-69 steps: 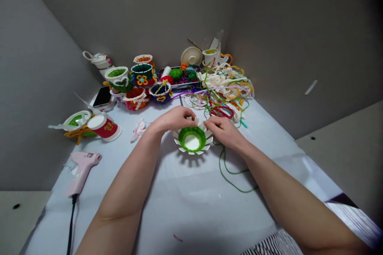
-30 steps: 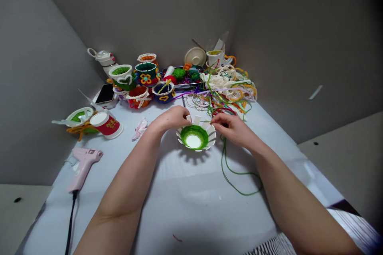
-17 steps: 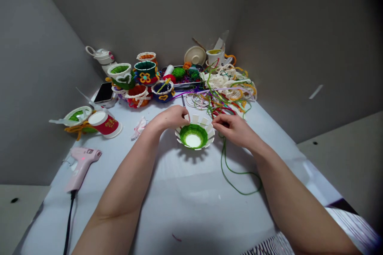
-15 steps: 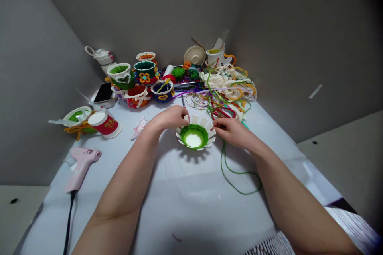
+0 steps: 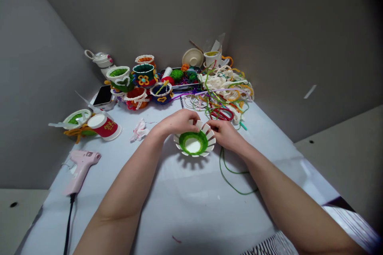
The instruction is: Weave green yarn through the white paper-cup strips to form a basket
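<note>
A paper cup [image 5: 176, 142], cut into flared white strips, has green yarn [image 5: 183, 144] woven round its inside in darker and lighter bands. My left hand [image 5: 184, 121] is closed on the cup's far rim, fingers bent over the strips at its back left. At the far right of the rim, my right hand [image 5: 225, 133] pinches the working strand, though its fingertips are partly hidden. From beneath that hand a loop of green cord [image 5: 231, 187] trails over the white tablecloth. The cup's base shows white in the middle.
A pink glue gun [image 5: 79, 169] lies at left, near a red-and-white paper cup [image 5: 105, 126]. Several decorated yarn baskets [image 5: 144, 75] stand stacked behind. Tangled cords [image 5: 223, 83] and red-handled scissors [image 5: 223, 114] lie at back right. Crumpled pink-white material [image 5: 139, 130] sits left of my hands.
My left hand has shifted right along the far rim, and my right hand has come slightly left, so they are closer together. The woven cup has tilted or turned a little.
</note>
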`<state>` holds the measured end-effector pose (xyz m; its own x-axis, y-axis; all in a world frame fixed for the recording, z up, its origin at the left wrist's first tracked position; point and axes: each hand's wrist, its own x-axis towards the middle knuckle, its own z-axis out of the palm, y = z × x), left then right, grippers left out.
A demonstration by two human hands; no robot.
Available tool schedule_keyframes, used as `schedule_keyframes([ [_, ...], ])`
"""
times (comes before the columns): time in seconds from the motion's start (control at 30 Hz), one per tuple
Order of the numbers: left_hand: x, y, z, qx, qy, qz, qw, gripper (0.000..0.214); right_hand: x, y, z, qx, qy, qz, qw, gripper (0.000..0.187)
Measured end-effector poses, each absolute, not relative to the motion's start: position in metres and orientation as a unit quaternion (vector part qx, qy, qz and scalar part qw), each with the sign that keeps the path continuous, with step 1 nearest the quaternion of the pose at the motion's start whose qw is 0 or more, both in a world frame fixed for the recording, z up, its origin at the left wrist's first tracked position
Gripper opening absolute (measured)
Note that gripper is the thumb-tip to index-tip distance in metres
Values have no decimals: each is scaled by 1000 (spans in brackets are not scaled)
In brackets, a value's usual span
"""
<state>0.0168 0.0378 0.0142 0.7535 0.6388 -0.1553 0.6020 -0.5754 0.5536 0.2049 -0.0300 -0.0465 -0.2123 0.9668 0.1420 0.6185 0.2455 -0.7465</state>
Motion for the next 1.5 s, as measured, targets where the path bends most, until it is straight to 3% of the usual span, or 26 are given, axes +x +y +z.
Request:
schedule_keyframes([
  [0.33,15,43,5,864,407,29,297,22,212,-30,-38,-568,-708,277,317,18],
  [0.67,15,42,6,868,414,36,271,23,212,-39,-19,-541,-682,280,406,24],
  [0.93,11,43,11,860,423,27,284,22,220,-41,-14,-509,-742,227,372,19],
  [1.23,3,45,18,871,403,-8,280,23,222,-26,-40,-535,-726,338,267,19],
  [1.37,7,42,18,889,360,19,283,34,212,-26,-50,-524,-732,321,293,19],
  [1.5,13,39,15,885,348,45,306,31,204,-27,-50,-539,-716,315,312,18],
])
